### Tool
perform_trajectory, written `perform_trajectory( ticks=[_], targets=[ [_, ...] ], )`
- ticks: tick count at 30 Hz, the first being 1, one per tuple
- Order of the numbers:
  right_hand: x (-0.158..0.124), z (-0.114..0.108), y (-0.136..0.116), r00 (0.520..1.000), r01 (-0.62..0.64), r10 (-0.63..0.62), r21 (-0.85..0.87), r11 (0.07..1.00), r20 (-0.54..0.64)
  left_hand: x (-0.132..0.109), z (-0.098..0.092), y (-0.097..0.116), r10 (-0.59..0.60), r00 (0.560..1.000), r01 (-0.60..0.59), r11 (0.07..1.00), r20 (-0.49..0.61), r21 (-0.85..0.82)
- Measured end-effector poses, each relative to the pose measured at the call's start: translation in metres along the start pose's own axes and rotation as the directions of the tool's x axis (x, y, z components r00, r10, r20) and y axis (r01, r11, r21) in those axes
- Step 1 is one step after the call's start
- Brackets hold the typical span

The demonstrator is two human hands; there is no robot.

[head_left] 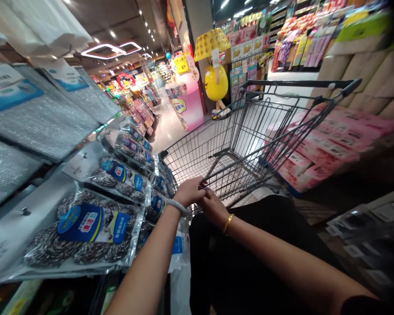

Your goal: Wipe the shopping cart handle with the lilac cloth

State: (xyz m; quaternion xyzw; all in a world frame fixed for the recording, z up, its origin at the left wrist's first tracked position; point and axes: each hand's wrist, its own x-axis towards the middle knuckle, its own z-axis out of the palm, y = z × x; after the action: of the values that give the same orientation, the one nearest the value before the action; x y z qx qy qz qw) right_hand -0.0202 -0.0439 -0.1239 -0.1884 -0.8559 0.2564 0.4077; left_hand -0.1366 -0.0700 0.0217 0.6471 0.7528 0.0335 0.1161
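My left hand (189, 191), with a pale bangle at the wrist, reaches to the near rim of a wire shopping cart (216, 168). Its fingers are curled in and partly hidden. Close against it is my right hand (214, 207), wearing a gold bracelet, its fingers bent and pressed together. The two hands meet at the fingertips; whatever they pinch, if anything, is too small to make out. Left of my arms hang clear packs of dark coiled scrubbers (95, 223) with blue labels, on hooks along a rack.
Silvery mesh packs (65, 118) hang at the upper left. Pink packs (331, 140) are stacked beyond the cart on the right, below wrapped paper rolls (367, 76). A yellow egg-shaped figure (216, 82) and a pink display stand (188, 103) stand along the aisle ahead.
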Motion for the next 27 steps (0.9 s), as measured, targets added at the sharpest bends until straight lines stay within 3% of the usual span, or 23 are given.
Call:
perform_trajectory(
  ticks=[3, 5, 8, 12, 16, 19, 23, 27],
  targets=[
    [-0.005, 0.011, 0.001, 0.975, 0.158, -0.15, -0.033, 0.987, 0.166, 0.0, 0.0, 0.0, -0.001, 1.0, 0.001, 1.0, -0.011, -0.009],
    [-0.009, 0.017, 0.006, 0.951, 0.196, -0.179, -0.045, 0.98, 0.25, 0.0, 0.001, 0.0, -0.006, 1.0, 0.006, 1.0, -0.023, -0.007],
    [-0.013, 0.017, 0.02, 0.927, 0.203, -0.173, -0.057, 0.978, 0.333, -0.001, 0.001, 0.001, -0.007, 0.999, 0.007, 1.0, -0.04, 0.001],
    [-0.02, -0.01, 0.048, 0.896, 0.145, -0.096, -0.081, 0.986, 0.434, -0.002, 0.001, 0.004, -0.021, 0.998, 0.022, 1.0, -0.052, 0.014],
    [-0.024, -0.04, 0.066, 0.957, 0.011, 0.024, -0.122, 0.992, 0.288, 0.0, 0.003, 0.007, -0.039, 0.997, 0.04, 0.999, -0.063, 0.017],
    [-0.03, -0.042, 0.072, 0.986, -0.124, 0.133, -0.089, 0.988, 0.099, 0.003, 0.004, 0.011, -0.067, 0.995, 0.069, 0.997, -0.068, 0.027],
    [-0.038, -0.036, 0.085, 0.971, -0.236, 0.235, -0.005, 0.972, -0.052, 0.005, 0.003, 0.013, -0.101, 0.993, 0.106, 0.992, -0.063, 0.066],
    [-0.032, -0.049, 0.092, 0.93, -0.286, 0.294, 0.068, 0.956, -0.221, 0.011, 0.0, 0.018, -0.147, 0.988, 0.151, 0.98, -0.036, 0.13]
  ],
)
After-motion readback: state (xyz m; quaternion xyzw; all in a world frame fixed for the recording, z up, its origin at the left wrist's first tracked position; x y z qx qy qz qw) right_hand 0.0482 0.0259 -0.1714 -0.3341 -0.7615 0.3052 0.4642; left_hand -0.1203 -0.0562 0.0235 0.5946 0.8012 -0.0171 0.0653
